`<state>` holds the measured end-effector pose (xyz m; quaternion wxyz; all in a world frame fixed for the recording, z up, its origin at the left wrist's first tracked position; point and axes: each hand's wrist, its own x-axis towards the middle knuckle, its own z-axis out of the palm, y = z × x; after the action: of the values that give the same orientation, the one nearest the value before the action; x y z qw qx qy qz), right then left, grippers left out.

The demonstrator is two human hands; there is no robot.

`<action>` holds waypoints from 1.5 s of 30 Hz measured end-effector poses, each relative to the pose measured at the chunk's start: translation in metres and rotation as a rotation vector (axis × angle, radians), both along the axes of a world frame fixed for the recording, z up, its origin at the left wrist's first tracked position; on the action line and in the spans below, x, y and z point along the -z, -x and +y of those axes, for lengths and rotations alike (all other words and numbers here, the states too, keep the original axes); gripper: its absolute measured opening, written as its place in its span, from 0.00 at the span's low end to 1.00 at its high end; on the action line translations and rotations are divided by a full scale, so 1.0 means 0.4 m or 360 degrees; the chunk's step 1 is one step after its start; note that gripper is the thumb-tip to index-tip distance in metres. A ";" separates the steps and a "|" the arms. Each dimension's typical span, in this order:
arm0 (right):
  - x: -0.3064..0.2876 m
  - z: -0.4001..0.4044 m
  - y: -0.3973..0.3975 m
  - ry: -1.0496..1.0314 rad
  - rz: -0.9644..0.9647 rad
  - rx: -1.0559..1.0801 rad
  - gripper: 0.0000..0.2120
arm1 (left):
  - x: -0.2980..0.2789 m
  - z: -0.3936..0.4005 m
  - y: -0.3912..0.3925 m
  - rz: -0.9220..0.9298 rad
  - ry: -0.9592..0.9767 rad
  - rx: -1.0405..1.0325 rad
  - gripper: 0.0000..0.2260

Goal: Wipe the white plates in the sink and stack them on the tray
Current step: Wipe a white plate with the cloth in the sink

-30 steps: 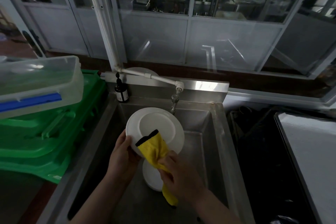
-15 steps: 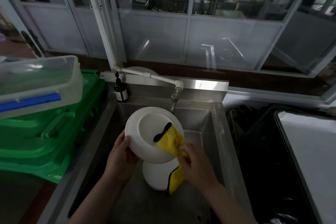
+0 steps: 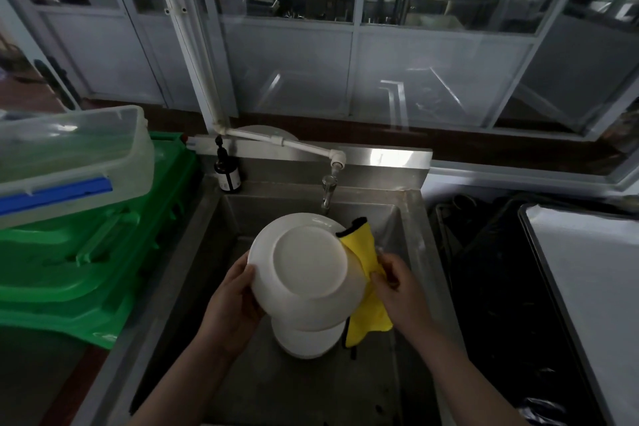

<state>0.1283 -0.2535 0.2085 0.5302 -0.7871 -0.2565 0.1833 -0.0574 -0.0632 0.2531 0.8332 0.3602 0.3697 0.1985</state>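
Left hand (image 3: 232,301) grips the white plate (image 3: 307,270) at its left rim, fingers curled behind it; plate held tilted above the sink (image 3: 193,252), underside to the camera. Right hand (image 3: 403,290) pinches the yellow cloth (image 3: 363,252) against the plate's right rim. Second plate (image 3: 307,339) lies on the sink floor, directly below the held one, near the middle.

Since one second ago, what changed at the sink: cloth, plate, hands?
The yellow cloth with black trim slid from the middle of the held white plate's underside to its right rim, carried by the right hand, which grips it. The left hand grips the plate's left edge as before; the other white plates remain in the steel sink.
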 end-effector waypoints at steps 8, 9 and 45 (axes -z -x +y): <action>0.018 -0.008 0.046 -0.0103 0.0252 0.0151 0.10 | 0.008 -0.022 -0.034 -0.0100 -0.0054 -0.0077 0.12; 0.023 -0.009 0.053 -0.0096 0.0257 0.0152 0.10 | 0.009 -0.025 -0.038 -0.0109 -0.0069 -0.0083 0.12; 0.143 -0.399 -0.158 0.0807 0.0235 0.0675 0.19 | 0.044 -0.100 -0.114 0.0035 -0.0311 0.0026 0.13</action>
<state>0.1915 -0.4132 0.1512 0.3611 -0.9143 0.0058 0.1833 -0.0118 -0.1032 0.2355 0.7916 0.4449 0.3547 0.2228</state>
